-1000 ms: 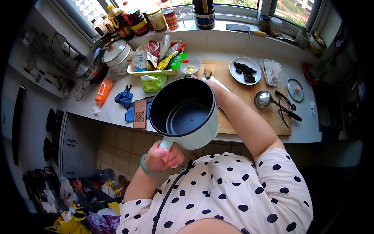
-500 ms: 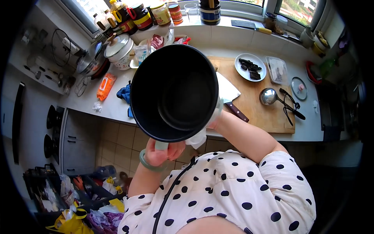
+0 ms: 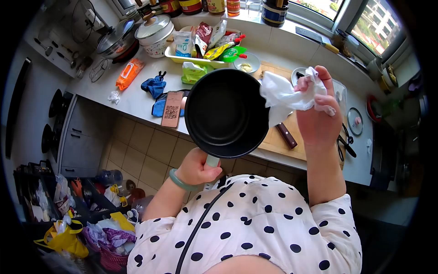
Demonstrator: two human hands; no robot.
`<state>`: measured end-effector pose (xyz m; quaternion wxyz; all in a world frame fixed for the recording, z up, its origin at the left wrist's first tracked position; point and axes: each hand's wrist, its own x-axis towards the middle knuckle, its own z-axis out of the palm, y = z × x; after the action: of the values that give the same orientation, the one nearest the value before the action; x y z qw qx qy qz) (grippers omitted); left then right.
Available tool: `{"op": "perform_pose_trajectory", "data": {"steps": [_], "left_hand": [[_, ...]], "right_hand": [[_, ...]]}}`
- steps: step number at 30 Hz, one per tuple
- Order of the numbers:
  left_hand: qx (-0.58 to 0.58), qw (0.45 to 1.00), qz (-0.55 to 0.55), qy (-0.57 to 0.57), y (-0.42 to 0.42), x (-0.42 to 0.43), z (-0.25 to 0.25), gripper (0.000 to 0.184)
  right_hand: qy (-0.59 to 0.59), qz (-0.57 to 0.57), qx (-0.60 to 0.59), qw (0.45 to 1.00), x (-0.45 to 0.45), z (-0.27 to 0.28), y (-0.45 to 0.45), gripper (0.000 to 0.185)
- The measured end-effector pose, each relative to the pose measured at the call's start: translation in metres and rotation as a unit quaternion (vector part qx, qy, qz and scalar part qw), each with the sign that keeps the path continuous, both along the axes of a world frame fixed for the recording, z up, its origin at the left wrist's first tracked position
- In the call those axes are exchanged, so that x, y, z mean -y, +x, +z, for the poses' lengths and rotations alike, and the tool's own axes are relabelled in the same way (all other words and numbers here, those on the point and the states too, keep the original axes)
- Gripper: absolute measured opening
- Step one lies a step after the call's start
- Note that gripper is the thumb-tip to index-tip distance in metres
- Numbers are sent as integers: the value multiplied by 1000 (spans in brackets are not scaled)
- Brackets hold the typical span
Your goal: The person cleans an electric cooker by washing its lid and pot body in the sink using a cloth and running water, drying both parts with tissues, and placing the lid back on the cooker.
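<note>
A dark-lined saucepan is held up in front of me, its inside facing me. My left hand is closed round its pale green handle. To the right of the rim, my right hand grips a crumpled white paper towel, which hangs towards the pan's edge. Beneath that hand lies the cutting board, with the brown-handled cleaver on it. The cleaver's blade is mostly hidden by the towel and pan.
Left of the pan, a phone and blue cloth lie on the counter, with orange wipes further left. Behind stand a tray of packets and a lidded pot. A round lid lies at the right.
The pan has moved slightly right and away from me, showing the phone and tray of packets. My right hand has come from beside the pan up to its right with the paper towel.
</note>
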<state>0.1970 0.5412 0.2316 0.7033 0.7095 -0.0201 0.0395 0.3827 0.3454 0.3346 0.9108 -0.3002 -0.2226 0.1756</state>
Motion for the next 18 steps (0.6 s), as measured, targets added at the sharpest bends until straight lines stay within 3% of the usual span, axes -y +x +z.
{"op": "perform_pose_trajectory", "data": {"steps": [3, 5, 6, 7, 9, 10, 15, 16, 18], "left_hand": [[-31, 999, -27, 15, -3, 5, -8, 22], [-56, 997, -38, 24, -4, 5, -16, 30], [-53, 997, -45, 39, -4, 5, -17, 30], [-51, 996, -52, 53, -4, 4, -18, 30], [-47, 994, -61, 78, -2, 5, -15, 30], [15, 998, 0, 69, 1, 13, -11, 20], [38, 990, 4, 135, 2, 6, -15, 23], [46, 989, 2, 139, 2, 7, -15, 24], [57, 990, 10, 129, 5, 12, -11, 26]], "right_hand": [[8, 181, 25, 983, -32, 7, -25, 43], [-182, 148, 89, 968, -62, -14, -33, 35], [-286, 77, 303, 906, -66, -23, -27, 30], [-371, 2, 497, 785, -71, -30, -21, 24], [-447, -140, 657, 590, -62, -34, -22, 17], [-497, -104, 646, 570, -56, -32, -22, 19], [-687, 124, 544, 465, -55, -33, -31, 27], [-679, 116, 566, 453, -57, -36, -28, 28], [-657, 31, 530, 536, -65, -43, -17, 27]]}}
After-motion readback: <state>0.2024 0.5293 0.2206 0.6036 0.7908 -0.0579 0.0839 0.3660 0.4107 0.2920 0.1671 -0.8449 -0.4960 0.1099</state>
